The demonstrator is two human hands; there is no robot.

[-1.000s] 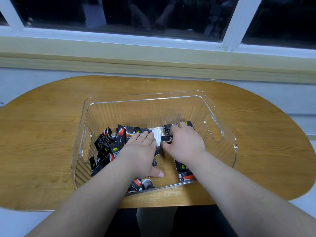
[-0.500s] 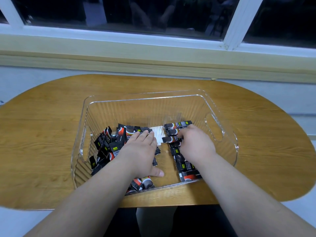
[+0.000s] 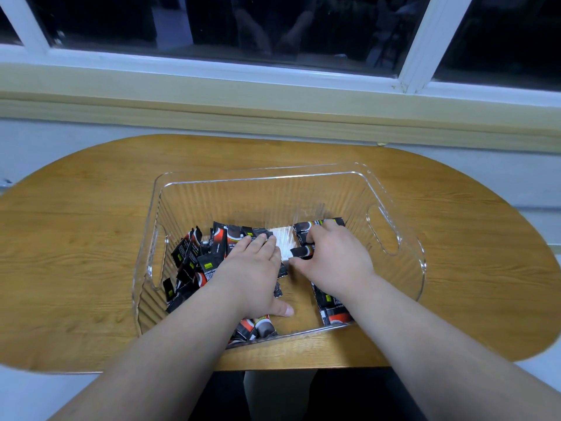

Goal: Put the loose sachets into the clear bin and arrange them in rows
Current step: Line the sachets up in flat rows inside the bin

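The clear bin (image 3: 403,214) stands on the wooden table (image 3: 76,238). A loose heap of black and red sachets (image 3: 194,256) fills its left half. My left hand (image 3: 252,275) lies flat on that heap with straight fingers and the thumb spread toward me. Along the right side runs a row of sachets (image 3: 334,311), partly hidden under my right hand (image 3: 337,259). That hand's fingers curl over the row's far end, and its thumb and fingers pinch one sachet (image 3: 300,252) that sticks out to the left.
Bare bin floor shows between the heap and the row. Cut-out handles sit in the bin's left and right walls. A window sill (image 3: 273,95) and dark window run behind the table. The table's front edge is close below the bin.
My right hand slid right along the row half a second ago and has come back left, now pinching a sachet at the far end. My left hand has stayed on the heap.
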